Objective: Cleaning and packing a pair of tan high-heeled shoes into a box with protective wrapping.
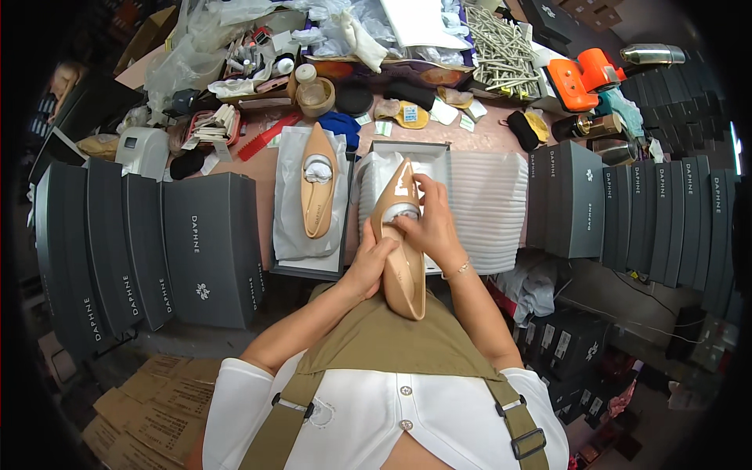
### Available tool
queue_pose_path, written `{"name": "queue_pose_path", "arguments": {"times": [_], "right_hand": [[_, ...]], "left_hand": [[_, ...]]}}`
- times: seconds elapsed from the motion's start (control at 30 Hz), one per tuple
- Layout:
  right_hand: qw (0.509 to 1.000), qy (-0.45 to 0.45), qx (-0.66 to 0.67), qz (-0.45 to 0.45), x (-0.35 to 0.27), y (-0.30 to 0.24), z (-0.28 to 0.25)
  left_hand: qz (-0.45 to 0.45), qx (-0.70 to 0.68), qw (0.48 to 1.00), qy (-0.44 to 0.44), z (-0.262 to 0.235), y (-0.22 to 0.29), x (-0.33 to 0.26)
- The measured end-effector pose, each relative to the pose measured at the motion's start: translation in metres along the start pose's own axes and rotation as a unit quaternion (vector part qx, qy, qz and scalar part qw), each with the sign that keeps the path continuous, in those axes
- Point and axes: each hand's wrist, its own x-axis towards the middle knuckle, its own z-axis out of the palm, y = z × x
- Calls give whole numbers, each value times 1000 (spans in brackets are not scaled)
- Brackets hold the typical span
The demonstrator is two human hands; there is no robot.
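Between my two hands a tan pointed shoe (402, 278) is held with its toe pointing away from me. My left hand (370, 262) grips its side near the middle. My right hand (432, 223) wraps the front part, with the thumb at the white stuffing (401, 210) in the shoe's opening. A matching tan shoe (317, 192), also stuffed, lies on white tissue paper (290, 227) in the box part to the left. Behind the held shoe is an open grey shoebox (439, 153) with white foam wrap (489, 207) spread over its right side.
Dark grey shoeboxes stand in rows at left (207, 243) and right (572, 200). Along the table's back lie a red comb (266, 137), a blue cloth (342, 128), a clear bottle (312, 88), an orange tool (576, 82) and a heap of paper sticks (505, 55). Flattened cartons (153, 407) lie at lower left.
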Motion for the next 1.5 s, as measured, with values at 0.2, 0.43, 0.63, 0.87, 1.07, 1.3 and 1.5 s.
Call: {"name": "queue_pose_path", "arguments": {"times": [0.2, 0.43, 0.63, 0.87, 1.07, 1.3, 1.5], "right_hand": [[983, -54, 168, 45, 14, 11, -28], [979, -168, -64, 95, 42, 96, 45], [995, -23, -38, -92, 32, 58, 58], [990, -3, 63, -126, 76, -19, 96], [985, -120, 103, -74, 70, -32, 96], [967, -156, 159, -126, 63, -20, 23], [963, -166, 107, 186, -39, 101, 17]], "left_hand": [[60, 198, 976, -67, -3, 19, -2], [191, 496, 810, 248, -160, 80, 26], [62, 250, 937, 235, -177, 51, 40], [172, 384, 894, 156, -98, 54, -1], [195, 426, 871, 146, -45, 36, -49], [216, 212, 940, 154, -68, 47, -48], [13, 257, 946, 198, -142, 18, -2]]}}
